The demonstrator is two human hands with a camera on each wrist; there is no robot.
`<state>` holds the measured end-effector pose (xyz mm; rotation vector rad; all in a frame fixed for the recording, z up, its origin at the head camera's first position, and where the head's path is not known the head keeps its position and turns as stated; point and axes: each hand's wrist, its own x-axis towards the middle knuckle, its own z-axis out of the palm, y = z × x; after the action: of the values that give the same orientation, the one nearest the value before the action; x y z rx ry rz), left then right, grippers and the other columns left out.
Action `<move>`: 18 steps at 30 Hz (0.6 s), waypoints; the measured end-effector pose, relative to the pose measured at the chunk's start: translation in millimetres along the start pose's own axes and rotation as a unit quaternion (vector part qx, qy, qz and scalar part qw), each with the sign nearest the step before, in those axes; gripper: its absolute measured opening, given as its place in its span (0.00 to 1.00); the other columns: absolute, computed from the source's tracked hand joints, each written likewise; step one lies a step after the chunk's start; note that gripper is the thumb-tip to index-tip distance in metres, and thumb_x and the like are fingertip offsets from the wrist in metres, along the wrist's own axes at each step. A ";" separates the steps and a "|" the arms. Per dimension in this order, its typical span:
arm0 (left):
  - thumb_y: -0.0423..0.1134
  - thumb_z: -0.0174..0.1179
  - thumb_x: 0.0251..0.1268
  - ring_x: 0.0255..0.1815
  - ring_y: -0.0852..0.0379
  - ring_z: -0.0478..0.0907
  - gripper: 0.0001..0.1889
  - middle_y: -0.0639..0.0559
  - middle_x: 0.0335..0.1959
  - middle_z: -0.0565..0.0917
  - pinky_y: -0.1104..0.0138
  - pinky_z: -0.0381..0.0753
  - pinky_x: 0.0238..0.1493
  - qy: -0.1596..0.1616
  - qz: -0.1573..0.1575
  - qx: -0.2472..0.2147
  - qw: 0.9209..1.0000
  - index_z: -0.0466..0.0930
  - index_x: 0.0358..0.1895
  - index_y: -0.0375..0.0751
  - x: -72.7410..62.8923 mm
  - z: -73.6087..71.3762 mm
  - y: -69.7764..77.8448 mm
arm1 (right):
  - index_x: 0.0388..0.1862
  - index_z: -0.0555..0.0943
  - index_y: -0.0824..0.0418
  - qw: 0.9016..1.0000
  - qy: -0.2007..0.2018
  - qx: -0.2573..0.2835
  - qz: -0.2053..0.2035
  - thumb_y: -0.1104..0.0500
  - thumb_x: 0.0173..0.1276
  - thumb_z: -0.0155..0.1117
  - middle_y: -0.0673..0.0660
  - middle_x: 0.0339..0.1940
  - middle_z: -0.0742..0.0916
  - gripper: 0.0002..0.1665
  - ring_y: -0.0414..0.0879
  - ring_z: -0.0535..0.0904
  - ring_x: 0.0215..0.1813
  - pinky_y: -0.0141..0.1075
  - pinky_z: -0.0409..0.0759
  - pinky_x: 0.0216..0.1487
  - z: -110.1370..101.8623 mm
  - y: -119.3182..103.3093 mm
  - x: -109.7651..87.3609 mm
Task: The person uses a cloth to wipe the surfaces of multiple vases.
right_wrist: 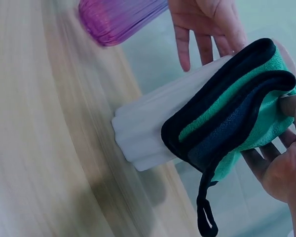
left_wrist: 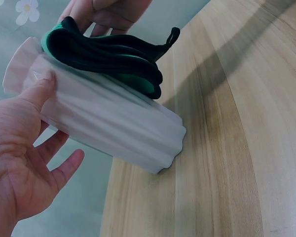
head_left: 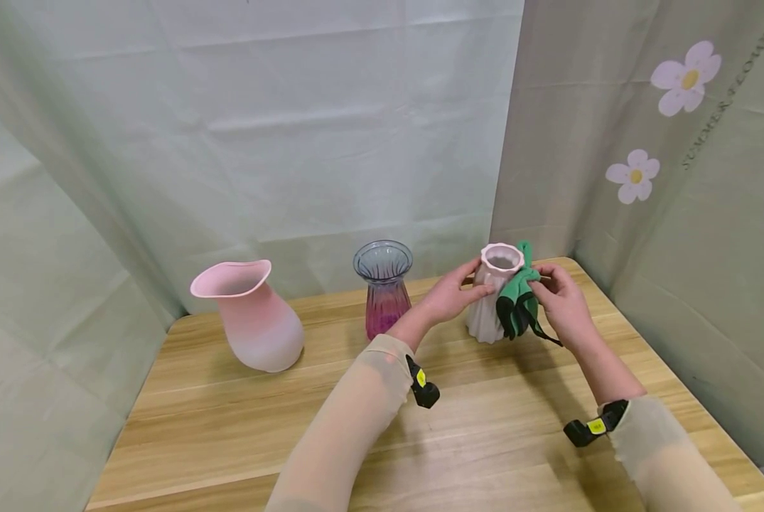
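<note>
A white fluted vase with a scalloped rim stands upright on the wooden table, right of centre. My left hand holds it near the neck, thumb on the front and fingers behind, as the left wrist view shows. My right hand pinches a folded green cloth with black edging against the vase's right side. From the cloth's lower end hangs a thin black loop. The cloth covers part of the vase, and some right fingertips are hidden behind it.
A glass vase, blue-grey above and magenta below, stands behind my left forearm. Farther left is a pink-to-white vase with a flared wavy mouth. Pale curtains enclose the table's back and sides.
</note>
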<state>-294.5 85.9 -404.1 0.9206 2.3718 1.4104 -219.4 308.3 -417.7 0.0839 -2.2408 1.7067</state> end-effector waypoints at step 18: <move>0.48 0.59 0.77 0.73 0.48 0.68 0.38 0.46 0.78 0.65 0.62 0.75 0.66 -0.004 0.003 -0.009 1.000 0.52 0.83 0.50 -0.4 0.2 0.0 | 0.54 0.75 0.62 0.997 -0.008 0.062 -0.047 0.65 0.80 0.56 0.45 0.51 0.81 0.08 0.33 0.79 0.52 0.22 0.79 0.47 -29.4 3.4 -6.1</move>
<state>-294.1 85.8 -404.3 0.9271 2.3489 1.4246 -208.0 336.2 -415.8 0.2282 -2.1044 1.7992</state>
